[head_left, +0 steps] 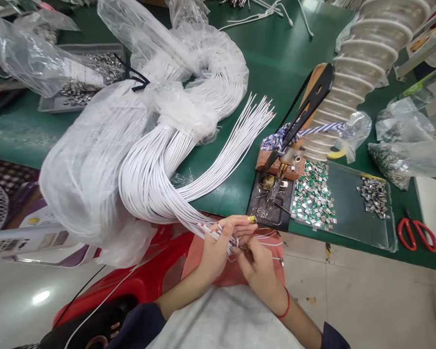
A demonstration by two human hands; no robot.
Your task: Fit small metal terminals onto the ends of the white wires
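A large bundle of white cables (148,189) curves across the green table's edge, and its near ends run into my left hand (218,247). The fingers of that hand are closed around the cable ends, with yellow tape on one fingertip. My right hand (257,266) is pinched beside them at the tips of the cables; whatever lies between its fingers is too small to make out. Both hands are close together over a pink cloth (192,257) on the lap. The bundle's far ends (263,109) fan out on the table.
A soldering iron (276,186) rests at a black tray (279,220). Right of it, a clear tray (356,230) bears small green boards (314,196) and metal connectors (374,196). Red scissors (407,235), a ribbed duct (366,53) and plastic bags (407,121) are farther right.
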